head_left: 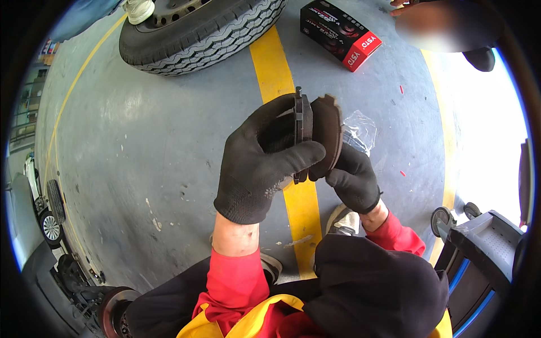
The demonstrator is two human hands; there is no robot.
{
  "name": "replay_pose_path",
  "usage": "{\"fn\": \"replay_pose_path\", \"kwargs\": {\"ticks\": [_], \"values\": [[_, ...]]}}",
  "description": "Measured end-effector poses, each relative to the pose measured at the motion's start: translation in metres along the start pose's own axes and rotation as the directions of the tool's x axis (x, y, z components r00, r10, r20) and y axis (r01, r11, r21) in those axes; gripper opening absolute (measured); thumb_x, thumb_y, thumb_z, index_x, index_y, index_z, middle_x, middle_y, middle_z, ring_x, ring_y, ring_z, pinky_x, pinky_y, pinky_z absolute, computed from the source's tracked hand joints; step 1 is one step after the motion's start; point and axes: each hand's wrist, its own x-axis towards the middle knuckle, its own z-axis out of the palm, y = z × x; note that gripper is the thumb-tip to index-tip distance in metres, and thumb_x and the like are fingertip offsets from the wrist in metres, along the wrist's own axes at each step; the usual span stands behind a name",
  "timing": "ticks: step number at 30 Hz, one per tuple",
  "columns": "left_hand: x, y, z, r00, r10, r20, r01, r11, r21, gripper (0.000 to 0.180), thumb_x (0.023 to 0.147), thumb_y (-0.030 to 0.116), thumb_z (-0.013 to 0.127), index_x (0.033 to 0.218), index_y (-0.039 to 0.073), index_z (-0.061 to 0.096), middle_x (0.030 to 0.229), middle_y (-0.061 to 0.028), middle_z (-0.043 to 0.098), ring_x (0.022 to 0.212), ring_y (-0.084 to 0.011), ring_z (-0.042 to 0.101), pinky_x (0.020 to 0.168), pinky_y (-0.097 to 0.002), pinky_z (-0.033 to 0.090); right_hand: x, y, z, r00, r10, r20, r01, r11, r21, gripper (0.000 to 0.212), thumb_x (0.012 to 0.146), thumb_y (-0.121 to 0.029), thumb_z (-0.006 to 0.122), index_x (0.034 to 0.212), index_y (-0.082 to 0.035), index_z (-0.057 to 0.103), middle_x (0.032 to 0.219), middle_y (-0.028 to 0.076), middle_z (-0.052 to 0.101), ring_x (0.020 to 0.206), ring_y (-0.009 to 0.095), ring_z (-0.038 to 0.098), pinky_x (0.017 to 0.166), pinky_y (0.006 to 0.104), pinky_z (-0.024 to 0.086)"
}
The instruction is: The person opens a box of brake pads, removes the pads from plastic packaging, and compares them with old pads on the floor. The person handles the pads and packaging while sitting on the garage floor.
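Note:
In front of me my left hand (251, 166), in a black knit glove, is closed round a dark brake pad (303, 121) held on edge, its thumb across the lower part. Facing it, close alongside, is a second brake pad (327, 132) with a worn, brownish edge. My right hand (358, 177), gloved the same way, grips this one low on its right side, with the thumb at its bottom edge. Some of the right fingers are hidden behind it. Crumpled clear plastic (360, 132) shows just beyond the right hand; I cannot tell whether it is held.
A wheel with a tyre (203, 42) lies on the floor ahead, another person's shoe (139, 10) on it. Right of it sits a black and red box (338, 34). A wheeled cart (479, 253) stands at right. A brake disc (117, 312) is low at left. Another person is at upper right.

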Motion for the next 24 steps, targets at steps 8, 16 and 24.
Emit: {"fn": "replay_pose_path", "kwargs": {"ticks": [8,16,24], "values": [[-0.001,-0.004,0.011,0.995,0.092,-0.045,-0.089,0.994,0.058,0.063,0.078,0.007,0.088,0.134,-0.007,0.061,0.115,-0.016,0.075,0.103,-0.0198,0.073,0.09,-0.0329,0.06,0.003,-0.008,0.003,1.0,0.004,0.012,-0.003,0.999,-0.032,0.056,0.091,-0.007,0.08,0.14,0.008,0.058,0.126,0.013,0.07,0.113,0.022,0.068,0.101,0.0366,0.055],[0.012,-0.026,-0.019,0.989,-0.146,0.004,0.142,0.956,-0.257,0.053,0.096,0.018,0.074,0.139,-0.006,0.056,0.118,-0.0159,0.071,0.107,-0.0252,0.07,0.091,-0.0377,0.059,0.017,-0.032,0.018,0.991,0.105,-0.088,-0.131,0.911,-0.39,0.045,0.102,-0.013,0.066,0.14,0.009,0.059,0.12,0.015,0.072,0.102,0.018,0.073,0.079,0.0333,0.06],[0.021,-0.049,-0.031,0.96,-0.19,0.208,0.28,0.71,-0.646,0.059,0.107,0.041,0.06,0.145,-0.003,0.051,0.138,-0.0232,0.06,0.12,-0.0294,0.064,0.1,-0.0476,0.058,0.016,-0.025,0.019,0.995,0.008,-0.099,0.002,0.995,0.101,0.038,0.108,-0.018,0.049,0.133,0.009,0.061,0.115,0.019,0.072,0.091,0.024,0.074,0.079,0.0342,0.06]]}}
